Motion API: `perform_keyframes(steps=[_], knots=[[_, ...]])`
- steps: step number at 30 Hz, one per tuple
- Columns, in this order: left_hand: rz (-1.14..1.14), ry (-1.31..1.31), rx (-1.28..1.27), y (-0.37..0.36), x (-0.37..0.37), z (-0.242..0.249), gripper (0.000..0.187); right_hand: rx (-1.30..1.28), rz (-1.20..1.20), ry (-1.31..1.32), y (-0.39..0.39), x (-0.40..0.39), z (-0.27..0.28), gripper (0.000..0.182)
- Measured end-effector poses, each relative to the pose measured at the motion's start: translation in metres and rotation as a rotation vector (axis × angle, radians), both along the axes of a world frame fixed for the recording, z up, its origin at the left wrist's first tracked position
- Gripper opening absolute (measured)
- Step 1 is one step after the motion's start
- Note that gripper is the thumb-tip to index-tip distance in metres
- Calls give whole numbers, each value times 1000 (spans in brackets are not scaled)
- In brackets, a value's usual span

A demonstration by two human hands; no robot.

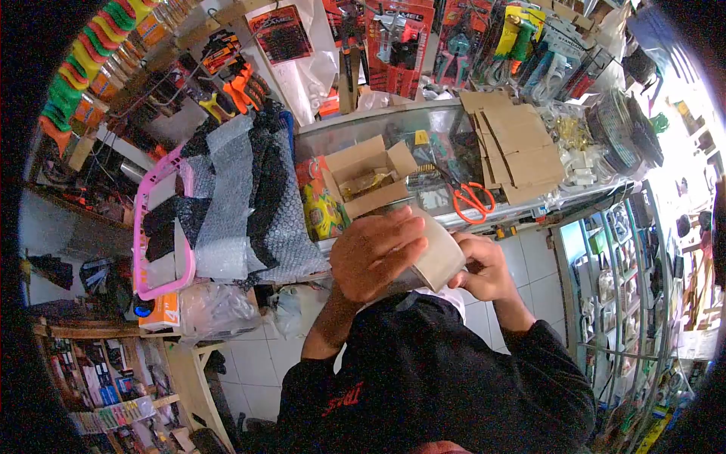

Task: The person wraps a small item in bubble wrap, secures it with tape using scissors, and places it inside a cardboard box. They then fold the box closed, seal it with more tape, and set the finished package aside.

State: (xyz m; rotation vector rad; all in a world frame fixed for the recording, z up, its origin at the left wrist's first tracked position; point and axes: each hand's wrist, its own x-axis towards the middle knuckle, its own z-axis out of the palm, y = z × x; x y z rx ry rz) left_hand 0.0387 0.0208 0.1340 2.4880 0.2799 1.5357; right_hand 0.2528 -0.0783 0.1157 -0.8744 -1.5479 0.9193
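Observation:
A wide cream roll of packing tape (439, 253) is held up in front of my chest, over the near edge of the glass counter. The fingers of my right hand (484, 265) are bent around its right end. From the left, my left hand (378, 253) lies against the roll with its fingers stretched out and slightly apart; its thumb is hidden. Just beyond the hands stands an open cardboard box (364, 204) with a small yellowish packet inside. Orange-handled scissors (473, 203) rest on the counter, behind my right hand.
Flattened cardboard (522, 151) lies at the counter's right, near coiled cable (616, 132). Bubble wrap (223, 204) drapes over a pink basket (141, 234) at left. Packaged tools (397, 45) hang at the back. A glass display shelf (605, 272) stands at right.

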Motion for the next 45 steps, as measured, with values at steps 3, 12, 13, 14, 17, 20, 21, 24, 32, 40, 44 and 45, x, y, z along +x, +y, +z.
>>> perform_keyframes(steps=[3, 12, 13, 14, 17, 20, 21, 24, 32, 40, 44, 45], knots=[[18, 140, 26, -6, -8, 10, 30, -30, 20, 52, 0, -1, -2, 31], [-99, 53, -107, -2, -5, 16, 34, -133, 180, 243, 6, -2, -10, 30], [-154, 33, -166, 0, -4, 15, 38, -144, 202, 275, 7, -4, -10, 31], [-176, 10, -178, 0, -5, 15, 37, -155, 223, 307, 8, -5, -10, 31], [-190, -29, -165, -1, -12, 17, 33, -123, 258, 252, 13, -8, -9, 32], [-110, -28, -71, -3, -20, 24, 30, -136, 133, 374, 12, -27, 7, 38], [-87, -38, -53, -2, -22, 26, 30, -20, 120, 355, 15, -28, 4, 52], [-94, -103, -47, 3, -22, 22, 33, 280, -65, -122, 13, -25, 15, 61], [-69, -164, -150, -1, -18, 19, 46, 456, -110, -167, 20, -28, 21, 56], [-142, -114, -325, -2, -14, 15, 44, 608, -186, -235, 24, -25, 43, 43], [-206, -158, -413, -2, -6, 5, 45, 692, -188, -231, 25, -22, 45, 33], [-218, -175, -451, -3, -4, 3, 45, 722, -193, -222, 27, -22, 41, 31]])
